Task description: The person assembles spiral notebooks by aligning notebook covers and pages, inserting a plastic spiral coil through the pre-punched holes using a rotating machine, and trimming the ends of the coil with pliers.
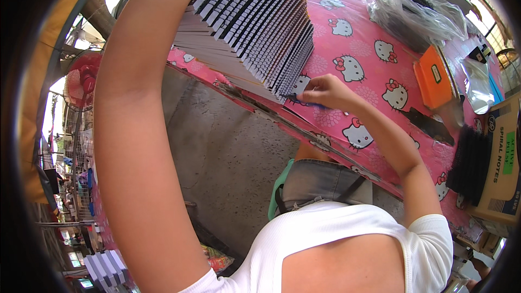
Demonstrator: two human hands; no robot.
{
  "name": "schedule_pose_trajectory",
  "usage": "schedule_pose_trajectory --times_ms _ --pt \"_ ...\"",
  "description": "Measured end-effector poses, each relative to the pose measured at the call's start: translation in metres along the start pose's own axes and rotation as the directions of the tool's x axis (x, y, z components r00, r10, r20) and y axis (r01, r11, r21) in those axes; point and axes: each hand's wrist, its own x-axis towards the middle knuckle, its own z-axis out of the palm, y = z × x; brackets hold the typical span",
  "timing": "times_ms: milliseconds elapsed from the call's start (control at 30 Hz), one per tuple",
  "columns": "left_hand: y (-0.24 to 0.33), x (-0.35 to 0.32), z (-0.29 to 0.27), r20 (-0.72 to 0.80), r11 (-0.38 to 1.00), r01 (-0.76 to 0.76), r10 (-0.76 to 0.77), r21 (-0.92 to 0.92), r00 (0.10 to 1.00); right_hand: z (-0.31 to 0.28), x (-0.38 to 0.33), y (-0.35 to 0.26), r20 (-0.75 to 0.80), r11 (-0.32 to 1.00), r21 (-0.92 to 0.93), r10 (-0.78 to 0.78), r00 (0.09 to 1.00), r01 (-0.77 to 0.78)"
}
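Note:
A tall stack of spiral-bound notebooks (pixel 266 27) lies across the table's edge, its black coils and white page edges facing me. My right hand (pixel 332 93) is closed at the near corner of the stack. Its fingers pinch a small dark tool with a blue part (pixel 318 106), whose tip meets the lowest coils; the tool's exact kind is not clear. My left arm reaches up along the left side of the stack, and its hand lies beyond the upper edge of the picture.
A pink cartoon-print cloth (pixel 347 70) covers the table. On it are a clear plastic bag (pixel 418 13) with black coils, an orange box (pixel 434 78), a bundle of black coils (pixel 469 157) and a cardboard carton (pixel 502 163). A red fan (pixel 81 81) stands at left.

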Motion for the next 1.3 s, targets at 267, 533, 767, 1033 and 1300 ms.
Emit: schedule_pose_trajectory --times_ms 267,533,767,1033,1300 --pt "0.003 -0.003 -0.001 0.010 0.998 0.053 -0.052 -0.044 0.999 0.016 -0.015 0.021 -0.170 0.630 -0.685 -0.627 0.761 0.366" --pt "0.005 -0.006 -0.007 0.023 0.992 0.096 -0.095 -0.081 0.995 0.015 -0.001 0.019 -0.153 0.728 -0.546 -0.574 0.805 0.415" --pt "0.007 -0.007 -0.009 0.026 0.987 0.120 -0.118 -0.103 0.993 -0.007 0.005 -0.008 0.147 0.920 0.158 0.338 0.930 -0.359" --pt "0.009 -0.010 -0.010 0.034 0.981 0.146 -0.143 -0.130 0.989 0.017 -0.013 0.020 -0.168 0.643 -0.694 -0.582 0.796 0.324" --pt "0.012 -0.012 -0.014 0.040 0.975 0.168 -0.164 -0.145 0.986 0.007 0.001 0.002 -0.089 0.872 -0.384 -0.361 0.928 0.303"
